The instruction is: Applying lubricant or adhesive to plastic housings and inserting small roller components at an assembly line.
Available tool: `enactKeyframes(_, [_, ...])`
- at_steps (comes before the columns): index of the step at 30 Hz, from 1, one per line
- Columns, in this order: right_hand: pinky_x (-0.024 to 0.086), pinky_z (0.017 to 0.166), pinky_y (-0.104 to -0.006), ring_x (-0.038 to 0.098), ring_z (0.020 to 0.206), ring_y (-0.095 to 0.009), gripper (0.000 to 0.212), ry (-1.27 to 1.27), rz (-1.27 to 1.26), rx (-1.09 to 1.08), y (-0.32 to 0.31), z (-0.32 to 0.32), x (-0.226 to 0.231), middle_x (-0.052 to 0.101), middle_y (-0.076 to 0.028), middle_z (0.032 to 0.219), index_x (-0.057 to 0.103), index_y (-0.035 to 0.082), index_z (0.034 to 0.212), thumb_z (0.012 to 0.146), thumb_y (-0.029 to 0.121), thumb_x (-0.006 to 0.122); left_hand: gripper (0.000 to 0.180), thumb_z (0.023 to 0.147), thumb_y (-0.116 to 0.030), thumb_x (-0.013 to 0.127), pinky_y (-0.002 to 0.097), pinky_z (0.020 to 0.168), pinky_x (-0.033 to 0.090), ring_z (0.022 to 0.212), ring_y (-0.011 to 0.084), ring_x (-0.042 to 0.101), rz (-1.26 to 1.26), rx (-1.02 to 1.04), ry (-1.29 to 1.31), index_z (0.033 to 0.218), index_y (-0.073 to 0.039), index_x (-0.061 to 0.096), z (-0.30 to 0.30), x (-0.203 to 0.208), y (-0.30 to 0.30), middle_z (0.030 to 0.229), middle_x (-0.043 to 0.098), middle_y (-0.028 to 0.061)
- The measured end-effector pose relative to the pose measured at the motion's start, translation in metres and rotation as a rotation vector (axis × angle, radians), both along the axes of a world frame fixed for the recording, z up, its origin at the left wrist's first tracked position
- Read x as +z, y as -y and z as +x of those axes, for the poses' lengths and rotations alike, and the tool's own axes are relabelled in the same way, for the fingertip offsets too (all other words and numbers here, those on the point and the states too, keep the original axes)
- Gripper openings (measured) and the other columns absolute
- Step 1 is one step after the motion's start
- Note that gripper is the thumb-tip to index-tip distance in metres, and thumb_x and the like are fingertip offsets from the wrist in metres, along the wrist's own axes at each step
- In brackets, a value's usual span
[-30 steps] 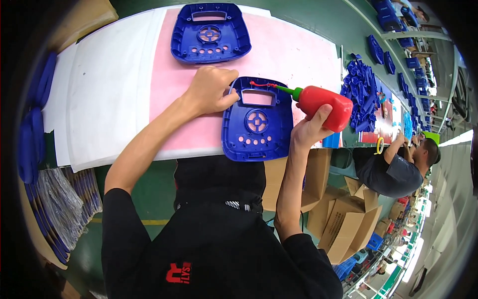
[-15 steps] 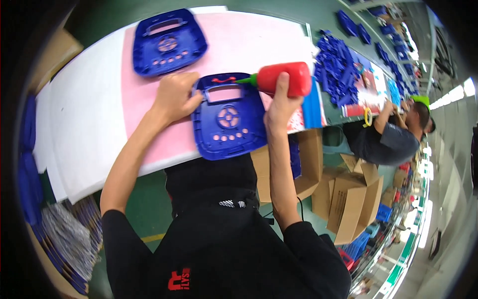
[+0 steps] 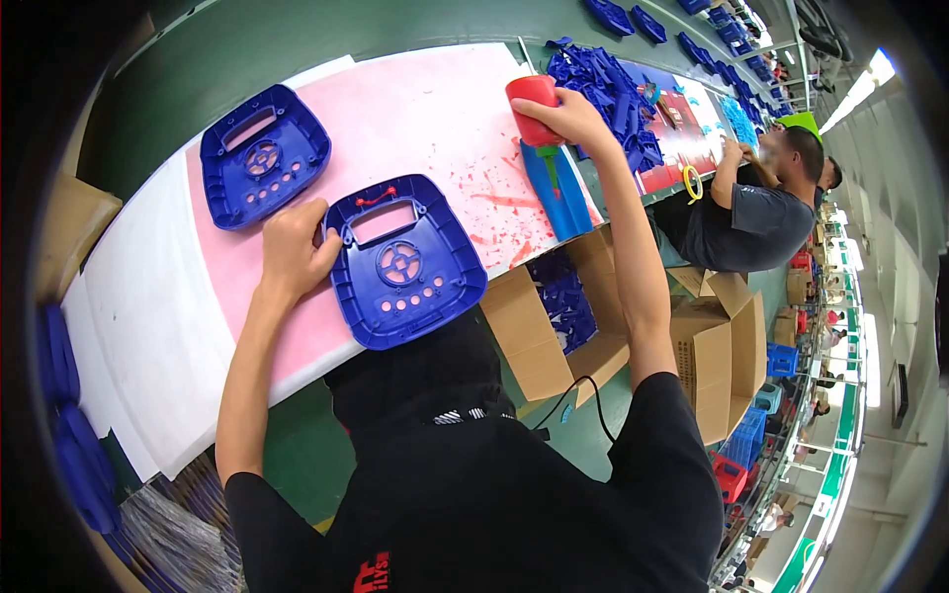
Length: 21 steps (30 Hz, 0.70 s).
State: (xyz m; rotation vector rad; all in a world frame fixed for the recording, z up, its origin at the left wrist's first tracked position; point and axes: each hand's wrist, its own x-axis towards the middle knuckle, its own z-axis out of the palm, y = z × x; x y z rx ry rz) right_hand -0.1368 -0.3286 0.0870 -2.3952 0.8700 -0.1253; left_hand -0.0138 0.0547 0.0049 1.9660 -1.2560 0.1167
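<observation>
A blue plastic housing (image 3: pixel 445 252) with a handle slot and round holes lies at the table's front edge. A curved red streak (image 3: pixel 376 197) runs along its top rim, above the slot. My left hand (image 3: pixel 294 247) grips the housing's left edge, fingers closed and thumb over the rim. My right hand (image 3: pixel 578 121) is wrapped round a red squeeze bottle (image 3: pixel 534 99), held upside down to the right of the housing. Its green nozzle (image 3: pixel 552 168) points down over a flat blue piece (image 3: pixel 565 210). A second blue housing (image 3: pixel 297 146) sits farther back on the left.
Pink and white sheets cover the table (image 3: pixel 395 104), with red smears near its right end. Blue plastic parts (image 3: pixel 603 89) are heaped beyond. Open cardboard boxes (image 3: pixel 534 341) stand below on the right. A co-worker (image 3: pixel 756 222) sits farther right, near a yellow tape ring (image 3: pixel 692 184).
My right hand has carried the bottle away from the housing, rightward, and turned its nozzle from sideways to downward. My left hand stays on the housing. The whole view has shifted.
</observation>
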Motion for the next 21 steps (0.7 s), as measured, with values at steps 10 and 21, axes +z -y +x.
enactKeyframes(10, [0.054, 0.077, -0.0448, 0.068, 0.084, -0.039, 0.067, -0.173, -0.402, -0.002, 0.038, 0.016, -0.009, 0.07, -0.023, 0.085, 0.074, 0.002, 0.087, 0.081, 0.064, 0.05, 0.017, 0.068, -0.012, 0.058, 0.0447, 0.054, 0.036, 0.053, 0.0357, 0.049, 0.011, 0.009, -0.012, 0.065, -0.003, 0.045, 0.0, -0.001, -0.004, 0.054, 0.045, 0.0158])
enactKeyframes(21, [0.056, 0.075, -0.0462, 0.069, 0.085, -0.039, 0.047, -0.295, -0.678, -0.199, 0.034, -0.004, -0.047, 0.069, -0.025, 0.09, 0.07, -0.001, 0.087, 0.066, 0.04, 0.078, 0.018, 0.068, -0.013, 0.058, 0.0449, 0.055, 0.036, 0.054, 0.0359, 0.049, 0.015, -0.011, -0.036, 0.065, -0.002, 0.044, -0.001, 0.0, -0.003, 0.056, 0.046, 0.0164])
